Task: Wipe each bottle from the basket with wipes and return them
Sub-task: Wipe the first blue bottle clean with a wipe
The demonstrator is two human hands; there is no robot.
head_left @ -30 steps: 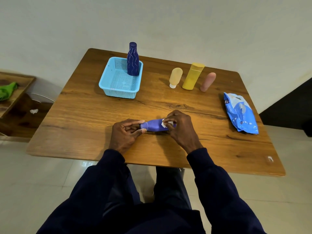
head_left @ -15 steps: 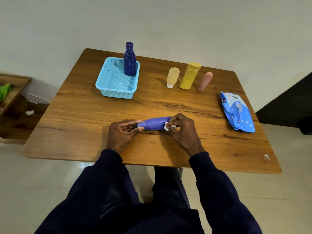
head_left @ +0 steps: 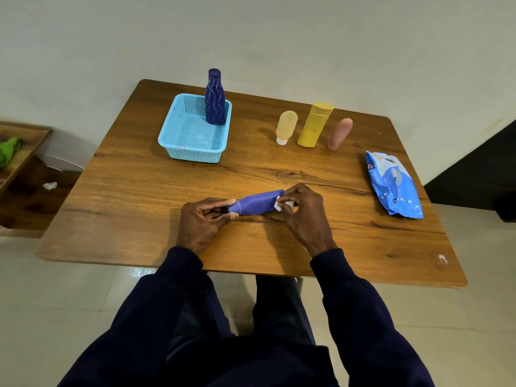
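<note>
A purple bottle (head_left: 257, 203) lies sideways just above the wooden table (head_left: 139, 196), near its front middle. My left hand (head_left: 202, 222) pinches its cap end between thumb and fingers. My right hand (head_left: 303, 212) pinches a small white wipe (head_left: 282, 204) against the bottle's right end. A light blue basket (head_left: 192, 152) stands at the back left with a tall dark blue bottle (head_left: 215, 99) upright in its far right corner. A pale yellow bottle (head_left: 286, 127), a yellow bottle (head_left: 315, 124) and a pink bottle (head_left: 339, 134) stand in a row at the back right.
A blue pack of wipes (head_left: 392, 185) lies by the table's right edge. To the left, a lower wooden shelf (head_left: 25, 163) holds a green cloth (head_left: 9, 149) and a white scrap (head_left: 50, 185). Tiled floor surrounds the table.
My right hand slid the wipe from the bottle's middle to its right end, uncovering more of the purple body. The left hand kept its hold on the cap end.
</note>
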